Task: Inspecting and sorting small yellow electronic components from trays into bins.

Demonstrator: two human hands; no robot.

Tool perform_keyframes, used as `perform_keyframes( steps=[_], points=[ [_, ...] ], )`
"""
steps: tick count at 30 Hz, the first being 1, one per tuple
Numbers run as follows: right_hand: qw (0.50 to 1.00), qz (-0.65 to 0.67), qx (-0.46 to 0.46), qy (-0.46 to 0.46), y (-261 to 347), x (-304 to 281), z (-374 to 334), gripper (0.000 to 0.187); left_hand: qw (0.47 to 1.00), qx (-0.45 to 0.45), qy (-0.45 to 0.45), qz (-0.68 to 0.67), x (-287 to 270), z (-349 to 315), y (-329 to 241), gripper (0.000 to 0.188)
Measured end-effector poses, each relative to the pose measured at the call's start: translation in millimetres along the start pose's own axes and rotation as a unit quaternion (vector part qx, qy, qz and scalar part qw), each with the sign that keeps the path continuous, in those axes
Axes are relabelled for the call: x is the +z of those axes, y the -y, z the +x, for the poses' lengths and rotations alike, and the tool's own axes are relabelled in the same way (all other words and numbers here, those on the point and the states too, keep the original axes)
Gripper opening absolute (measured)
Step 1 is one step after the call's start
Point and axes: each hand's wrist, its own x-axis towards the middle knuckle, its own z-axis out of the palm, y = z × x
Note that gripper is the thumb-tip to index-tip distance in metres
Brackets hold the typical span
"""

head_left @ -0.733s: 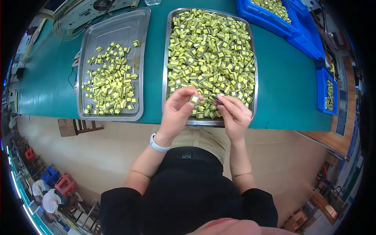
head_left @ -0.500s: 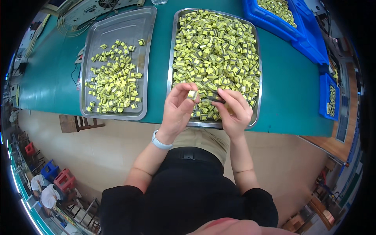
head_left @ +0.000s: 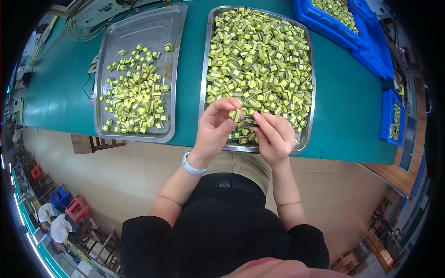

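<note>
Between the thumb and fingers of my left hand (head_left: pixel 212 132) is a small yellow-taped transformer (head_left: pixel 235 115) with a dark core. My right hand (head_left: pixel 278 141) pinches a slim dark tool that looks like tweezers (head_left: pixel 251 123). Its tip is close to the transformer; whether they touch I cannot tell. Both hands are above the near edge of a metal tray (head_left: pixel 202 92) heaped with the same kind of transformers (head_left: pixel 259 65). To the left, another metal tray (head_left: pixel 139 30) carries a looser pile of them (head_left: pixel 136 102).
Blue plastic bins (head_left: pixel 324 30) with more small parts stand at the far right. A smaller blue box (head_left: pixel 384 121) sits by the right end of the green table (head_left: pixel 347 106). Cables and a pale instrument (head_left: pixel 99 16) lie at the far left. Behind on the left are seated people and stools (head_left: pixel 79 208).
My right hand has moved slightly left, bringing the tweezers nearer to the transformer. The transformer is turned and sits a little further right in my left fingers. The view has shifted slightly.
</note>
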Motion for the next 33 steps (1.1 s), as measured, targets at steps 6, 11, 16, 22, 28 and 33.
perform_keyframes(
  steps=[6,11,16,22,28,33],
  points=[
    [1.000,0.001,0.006,-0.015,1.1,0.8,0.2,0.036,1.000,0.008,0.019,0.012,-2.0,-0.3,1.9,0.029],
    [1.000,-0.002,0.004,-0.010,1.4,1.0,-0.4,0.036,1.000,0.004,0.011,0.028,-0.7,-1.2,0.8,0.028],
    [1.000,-0.002,0.010,-0.021,2.4,0.5,-0.4,0.037,1.000,0.013,0.010,0.000,-1.5,-0.2,1.0,0.028],
    [1.000,-0.005,0.002,-0.011,2.0,1.4,0.2,0.037,0.999,0.028,0.020,0.039,-2.6,-1.2,2.9,0.025],
    [1.000,-0.005,-0.002,-0.015,0.4,2.8,-1.4,0.036,0.998,0.027,0.015,0.063,-2.7,-1.8,2.8,0.027],
    [1.000,0.001,-0.005,-0.020,-0.6,3.0,-3.2,0.036,0.998,0.053,0.011,0.011,4.2,1.0,1.5,0.020]
  ],
)
